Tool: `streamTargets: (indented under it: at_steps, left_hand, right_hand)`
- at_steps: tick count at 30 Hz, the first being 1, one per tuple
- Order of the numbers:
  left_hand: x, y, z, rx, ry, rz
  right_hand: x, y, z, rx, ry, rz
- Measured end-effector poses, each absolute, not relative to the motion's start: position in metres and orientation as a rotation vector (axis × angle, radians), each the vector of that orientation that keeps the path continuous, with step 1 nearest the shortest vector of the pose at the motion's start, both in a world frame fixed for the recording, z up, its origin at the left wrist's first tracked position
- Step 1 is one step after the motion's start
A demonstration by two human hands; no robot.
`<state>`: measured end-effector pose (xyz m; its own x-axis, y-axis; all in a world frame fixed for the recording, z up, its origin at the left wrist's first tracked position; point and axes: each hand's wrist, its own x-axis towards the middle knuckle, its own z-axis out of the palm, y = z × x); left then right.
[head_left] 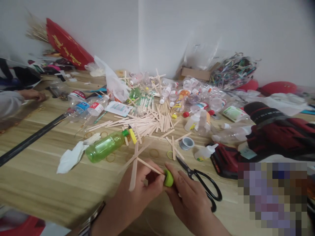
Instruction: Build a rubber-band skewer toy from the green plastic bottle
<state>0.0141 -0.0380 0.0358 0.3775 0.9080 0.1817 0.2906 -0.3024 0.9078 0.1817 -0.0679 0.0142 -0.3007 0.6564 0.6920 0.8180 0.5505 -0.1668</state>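
My left hand is closed, its fingers pinching a thin wooden stick. At the stick's far end are crossed flat craft sticks, slightly blurred. The near end meets a small bright green piece, rounded like a bottle cap, between the fingers of my right hand. Fingertips hide exactly how stick and green piece join. Black-handled scissors lie just right of my right hand, blades toward the far left. Beyond my left hand rests a green plastic bottle on its side.
Loose craft sticks pile mid-table, with plastic bottles behind. A wire spool, a glue bottle and a red-black power drill stand at right. A black rod lies left, near another person's hand.
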Motion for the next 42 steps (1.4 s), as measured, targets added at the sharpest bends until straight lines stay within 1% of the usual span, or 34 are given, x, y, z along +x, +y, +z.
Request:
streamTargets:
  at_steps: [17,26,32,37,42]
  left_hand:
    - [0.0146,-0.0328,0.0345,1.764,1.014,0.838]
    - [0.0157,-0.0349,0.035,1.704,1.048,0.751]
    - [0.0136,-0.0334,0.0376,1.776,1.1,0.732]
    - [0.012,-0.0327,0.0393,1.649,1.124,0.766]
    - [0.0136,-0.0306,0.0355,1.562,1.132,0.712]
  right_hand:
    - [0.1831,-0.0686,0.0151,-1.206,-2.042,-0.279]
    - [0.1817,-0.0678,0.0117,-1.203,-2.06,-0.341]
    - [0.1834,-0.0648,0.0132,-1.199,-2.065,-0.255]
    - [0.1853,-0.0633,0.0156,-1.171,-2.074,-0.228]
    - [0.1836,-0.0644,0.0154,-1.198,-2.07,-0.287]
